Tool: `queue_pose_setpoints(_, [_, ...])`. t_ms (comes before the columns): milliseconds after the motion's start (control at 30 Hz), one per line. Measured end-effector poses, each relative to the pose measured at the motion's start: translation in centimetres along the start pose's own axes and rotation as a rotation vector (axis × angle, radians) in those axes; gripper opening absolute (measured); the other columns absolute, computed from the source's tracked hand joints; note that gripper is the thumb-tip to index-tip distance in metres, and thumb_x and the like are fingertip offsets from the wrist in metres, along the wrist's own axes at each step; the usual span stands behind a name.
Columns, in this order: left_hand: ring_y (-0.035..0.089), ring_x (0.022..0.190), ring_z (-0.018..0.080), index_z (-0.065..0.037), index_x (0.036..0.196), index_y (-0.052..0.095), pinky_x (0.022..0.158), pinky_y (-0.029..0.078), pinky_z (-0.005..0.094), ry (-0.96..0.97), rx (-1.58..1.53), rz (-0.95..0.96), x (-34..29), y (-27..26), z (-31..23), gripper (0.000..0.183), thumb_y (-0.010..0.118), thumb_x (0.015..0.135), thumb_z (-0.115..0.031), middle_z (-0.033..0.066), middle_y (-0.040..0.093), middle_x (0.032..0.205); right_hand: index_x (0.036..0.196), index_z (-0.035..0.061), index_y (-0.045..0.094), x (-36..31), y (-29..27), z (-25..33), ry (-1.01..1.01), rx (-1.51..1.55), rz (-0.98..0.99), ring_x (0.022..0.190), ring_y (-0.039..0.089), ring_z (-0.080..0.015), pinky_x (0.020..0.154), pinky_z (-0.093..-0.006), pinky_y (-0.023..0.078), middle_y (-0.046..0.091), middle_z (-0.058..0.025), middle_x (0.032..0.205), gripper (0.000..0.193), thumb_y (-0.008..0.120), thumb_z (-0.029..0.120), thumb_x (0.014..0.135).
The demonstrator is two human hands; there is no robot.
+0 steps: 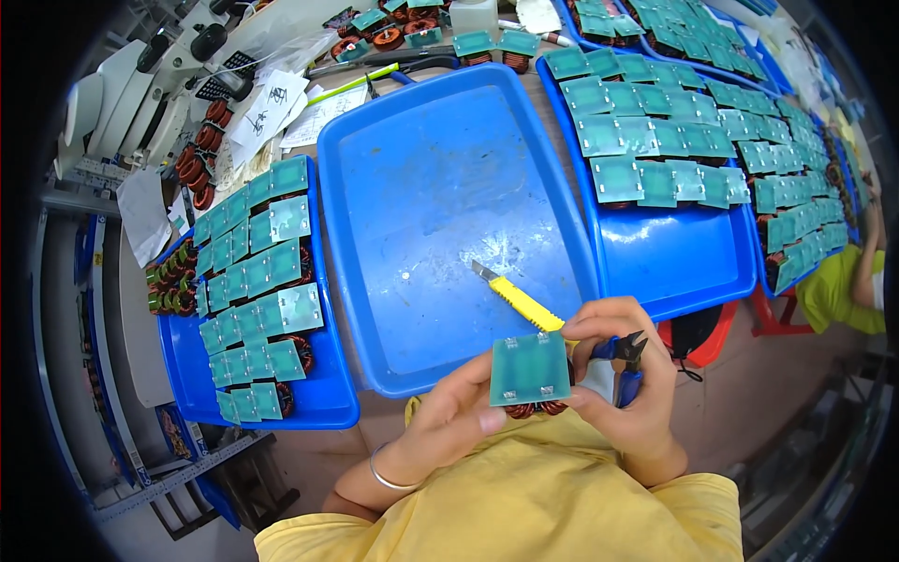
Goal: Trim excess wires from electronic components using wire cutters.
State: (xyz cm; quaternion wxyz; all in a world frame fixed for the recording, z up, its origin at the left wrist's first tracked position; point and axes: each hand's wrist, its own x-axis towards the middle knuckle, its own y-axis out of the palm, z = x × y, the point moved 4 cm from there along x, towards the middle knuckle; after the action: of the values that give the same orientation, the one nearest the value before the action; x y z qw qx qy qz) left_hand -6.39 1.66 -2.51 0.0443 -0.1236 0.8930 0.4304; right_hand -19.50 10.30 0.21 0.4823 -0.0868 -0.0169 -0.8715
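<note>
A green circuit board (529, 368) with a copper-wound coil (536, 409) beneath it is held up in front of my yellow shirt. My left hand (440, 426) grips its left side, thumb at the lower corner. Around the right side is my right hand (637, 398), its thumb at the board's lower right corner. That same hand also holds blue-handled cutting pliers (629, 379), jaws pointing up and slightly apart. Just beyond the board, a yellow utility knife (520, 302) lies in the blue tray (412, 169) with its blade showing.
Rows of boards on coils fill a blue tray (335, 398) at left and another blue tray (670, 267) at right. More boards stand beyond. Papers (272, 108), a microscope (150, 89) and loose coils (198, 169) lie far left. A red stool (707, 337) and another person's sleeve (833, 295) show at right.
</note>
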Motion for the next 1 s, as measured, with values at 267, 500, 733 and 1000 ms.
queue_pose_setpoints(267, [0.049, 0.104, 0.0171, -0.003, 0.129, 0.03, 0.086, 0.041, 0.0277, -0.01, 0.049, -0.15, 0.5, 0.1, 0.2, 0.082, 0.074, 0.069, -0.036, 0.0118, 0.048, 0.113, 0.101, -0.0017, 0.057, 0.3, -0.1, -0.2, 0.037, -0.014, 0.012, 0.07, 0.052, -0.0114, 0.062, -0.0233, 0.043, 0.05, -0.0117, 0.103, 0.038, 0.071, -0.001, 0.066])
queue_pose_setpoints(500, [0.052, 0.097, 0.0174, -0.003, 0.127, 0.027, 0.085, 0.042, 0.0282, 0.178, 0.281, -0.084, 0.6, -1.0, 0.1, 0.083, 0.08, 0.066, -0.02, 0.0103, 0.049, 0.112, 0.101, -0.0066, 0.056, 0.8, 0.3, -0.5, 0.119, 0.062, 0.102, 0.07, 0.057, -0.0155, 0.067, -0.0257, 0.044, 0.054, -0.0145, 0.098, 0.038, 0.064, 0.013, 0.069])
queue_pose_setpoints(733, [0.057, 0.093, 0.0241, 0.0, 0.129, 0.031, 0.082, 0.048, 0.0332, 0.239, 0.5, -0.329, 0.6, -0.7, -2.1, 0.09, 0.08, 0.061, -0.034, 0.0205, 0.051, 0.11, 0.103, -0.0064, 0.053, -0.4, -2.1, -0.8, 0.106, -0.114, 0.051, 0.074, 0.059, -0.0193, 0.071, -0.0285, 0.046, 0.059, -0.0146, 0.084, 0.045, 0.052, 0.03, 0.077])
queue_pose_setpoints(1000, [0.053, 0.073, 0.0218, -0.001, 0.136, 0.022, 0.06, 0.041, 0.0255, 0.146, -0.143, -0.188, 1.1, -1.0, -1.8, 0.072, 0.048, 0.085, -0.045, 0.0274, 0.05, 0.113, 0.105, -0.0047, 0.052, 1.3, -1.7, 1.2, -0.161, -0.499, 0.205, 0.08, 0.053, -0.0245, 0.078, -0.0314, 0.043, 0.055, -0.015, 0.088, 0.039, 0.048, 0.017, 0.072])
